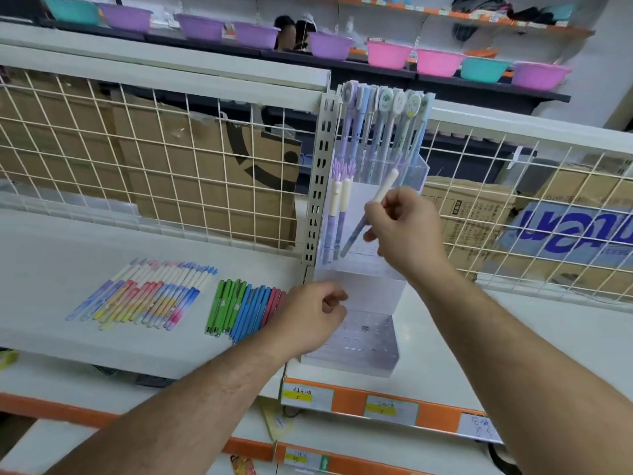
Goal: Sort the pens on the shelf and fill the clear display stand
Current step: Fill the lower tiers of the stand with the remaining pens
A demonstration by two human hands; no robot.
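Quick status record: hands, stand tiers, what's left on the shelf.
right hand: grip on a purple-and-cream pen, tilted, tip in the middle tier
left hand: curled at the clear display stand, holding nothing visible
top tier: filled row of pastel pens
middle tier: two matching pens upright
bottom tier: empty
shelf: gradient pens; green, blue, red pens

Retail shop, stationery/housewares aisle. White metal shelf (102, 351) with orange price-label strip (376, 404), cream wire-grid back panel (154, 159). Purple, pink and teal plastic basins (388, 54) stocked in rows behind.

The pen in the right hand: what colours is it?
Cream-white cap, purple-grey barrel, pinched by the right hand; head view.
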